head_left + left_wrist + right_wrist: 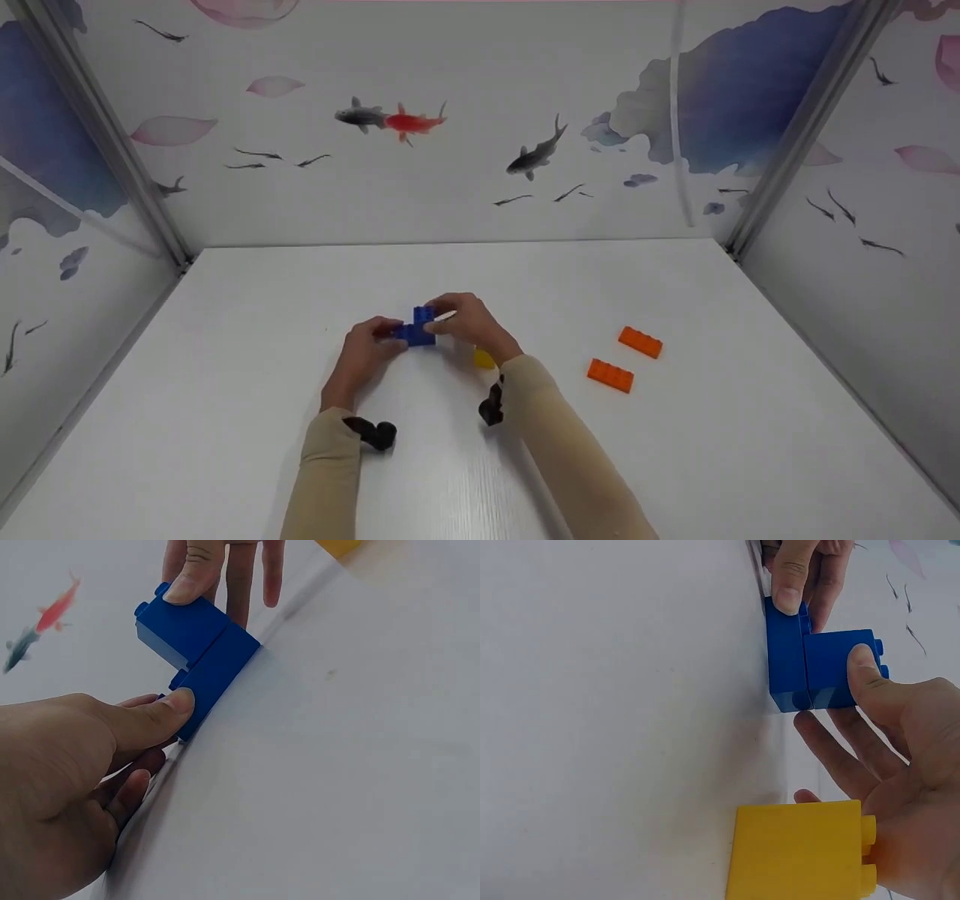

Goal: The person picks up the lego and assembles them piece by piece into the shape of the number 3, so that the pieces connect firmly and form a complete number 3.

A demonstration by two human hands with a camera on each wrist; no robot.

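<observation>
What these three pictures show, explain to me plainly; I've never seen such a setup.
There is no robot here: a person works with a bare left hand and right hand. The big picture comes from a camera worn on the head, looking forward and down. The smaller two come from wrist cameras, one per arm. On the white table lie one orange brick, another orange brick and a yellow brick, partly hidden behind the right arm in the head view. The left hand pinches the lower blue brick; the right hand grips the upper blue brick, which sits on one end of it.
</observation>
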